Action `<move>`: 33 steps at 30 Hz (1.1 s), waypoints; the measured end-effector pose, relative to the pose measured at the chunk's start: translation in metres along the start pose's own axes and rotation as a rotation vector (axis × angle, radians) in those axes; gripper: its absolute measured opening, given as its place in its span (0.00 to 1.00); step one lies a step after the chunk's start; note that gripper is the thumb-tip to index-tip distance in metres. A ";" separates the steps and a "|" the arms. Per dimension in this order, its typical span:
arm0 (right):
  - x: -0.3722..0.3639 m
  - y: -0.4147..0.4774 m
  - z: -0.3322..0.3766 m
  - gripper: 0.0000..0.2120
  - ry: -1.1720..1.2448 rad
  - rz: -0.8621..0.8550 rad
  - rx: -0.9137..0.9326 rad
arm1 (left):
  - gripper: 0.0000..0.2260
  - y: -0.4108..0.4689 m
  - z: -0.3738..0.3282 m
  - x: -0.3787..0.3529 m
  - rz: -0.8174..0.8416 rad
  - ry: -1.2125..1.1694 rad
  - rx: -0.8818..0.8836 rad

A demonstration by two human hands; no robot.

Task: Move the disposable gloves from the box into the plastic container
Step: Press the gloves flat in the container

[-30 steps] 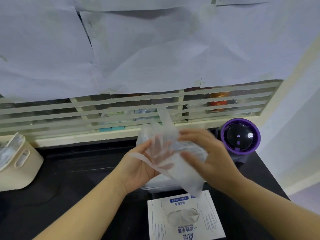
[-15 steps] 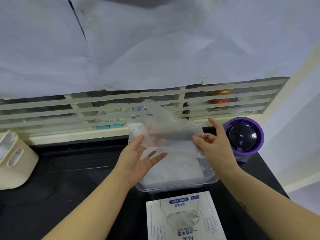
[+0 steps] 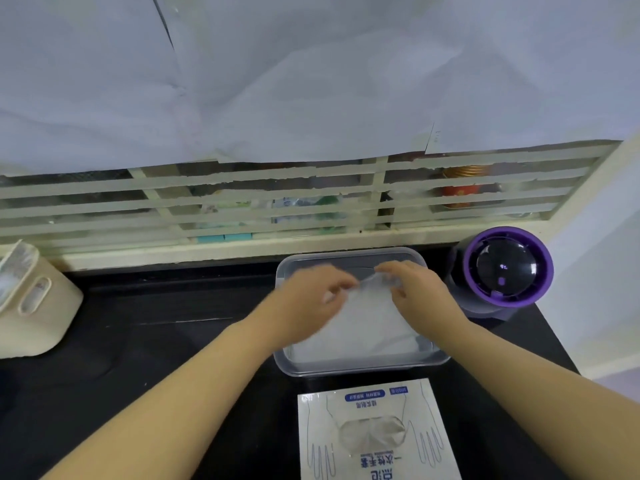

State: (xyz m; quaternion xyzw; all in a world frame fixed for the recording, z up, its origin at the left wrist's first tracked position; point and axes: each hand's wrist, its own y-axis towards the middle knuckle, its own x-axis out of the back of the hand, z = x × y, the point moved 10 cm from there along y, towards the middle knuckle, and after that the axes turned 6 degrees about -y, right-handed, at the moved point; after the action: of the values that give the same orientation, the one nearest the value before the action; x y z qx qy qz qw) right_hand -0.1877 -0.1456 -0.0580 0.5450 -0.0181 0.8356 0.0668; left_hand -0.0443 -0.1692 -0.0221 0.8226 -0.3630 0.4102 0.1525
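The disposable gloves are lying as a pale, filmy heap inside the plastic container, filling its near half. The right hand is hovering over the container's 2 o'clock part, its fingers narrowly curled and pinching the top glove's far edge. The left hand is reaching in from 9 o'clock with curled fingers meeting the same edge; motion blur is hiding whether it is gripping. The box is lying flat just beside the container at 6 o'clock. On the black counter, a purple-ringed device is standing near the container at 3 o'clock and a beige holder is sitting well apart at 9 o'clock.
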 end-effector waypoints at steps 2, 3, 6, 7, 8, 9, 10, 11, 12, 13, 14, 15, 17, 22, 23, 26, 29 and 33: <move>-0.006 0.001 0.001 0.19 -0.096 0.019 0.002 | 0.16 0.006 0.013 -0.048 0.310 0.148 0.071; -0.006 0.001 0.003 0.18 -0.096 0.025 0.000 | 0.17 0.008 0.018 -0.059 0.351 0.194 0.093; 0.011 0.001 0.014 0.15 0.085 0.044 -0.013 | 0.22 0.020 0.015 -0.033 0.067 0.189 0.046; 0.021 0.003 0.019 0.14 0.161 0.044 -0.010 | 0.27 0.023 0.013 -0.018 -0.033 0.132 0.034; 0.034 0.004 0.028 0.13 0.211 0.039 0.018 | 0.32 0.026 0.014 -0.005 -0.082 0.038 0.041; 0.047 0.006 0.037 0.12 0.241 0.037 0.058 | 0.36 0.029 0.014 0.004 -0.072 -0.083 0.062; 0.060 0.007 0.046 0.12 0.264 0.045 0.102 | 0.38 0.031 0.013 0.010 -0.024 -0.211 0.094; 0.071 0.008 0.054 0.12 0.289 0.056 0.135 | 0.36 0.032 0.012 0.013 0.032 -0.299 0.120; 0.081 0.009 0.060 0.11 0.313 0.062 0.155 | 0.30 0.034 0.012 0.017 0.072 -0.341 0.132; 0.092 0.010 0.066 0.11 0.332 0.053 0.174 | 0.22 0.034 0.013 0.024 0.091 -0.351 0.142; 0.101 0.009 0.069 0.11 0.343 0.038 0.187 | 0.15 0.033 0.015 0.029 0.110 -0.355 0.159; 0.109 0.010 0.070 0.11 0.358 0.023 0.198 | 0.10 0.031 0.016 0.036 0.121 -0.374 0.172; 0.117 0.010 0.065 0.11 0.402 0.036 0.191 | 0.08 0.026 0.022 0.049 0.138 -0.433 0.186; 0.106 0.003 0.047 0.18 0.514 0.150 0.091 | 0.07 0.017 0.030 0.084 0.062 -0.644 0.237; 0.103 0.003 0.045 0.20 0.539 0.156 0.075 | 0.06 0.017 0.032 0.092 0.036 -0.637 0.255; 0.090 0.000 0.039 0.25 0.592 0.191 0.030 | 0.09 0.019 0.044 0.113 -0.043 -0.405 0.305; 0.071 -0.002 0.030 0.29 0.551 0.212 -0.021 | 0.10 0.021 0.062 0.127 -0.142 -0.107 0.357; 0.045 -0.003 0.019 0.33 0.387 0.209 -0.031 | 0.11 0.008 0.083 0.143 -0.383 0.234 0.486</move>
State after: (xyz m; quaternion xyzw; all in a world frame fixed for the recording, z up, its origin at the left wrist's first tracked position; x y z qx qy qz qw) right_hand -0.1879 -0.1409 -0.0092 0.3687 -0.0742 0.9265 -0.0097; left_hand 0.0541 -0.2876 0.0393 0.8354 -0.0731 0.5406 0.0668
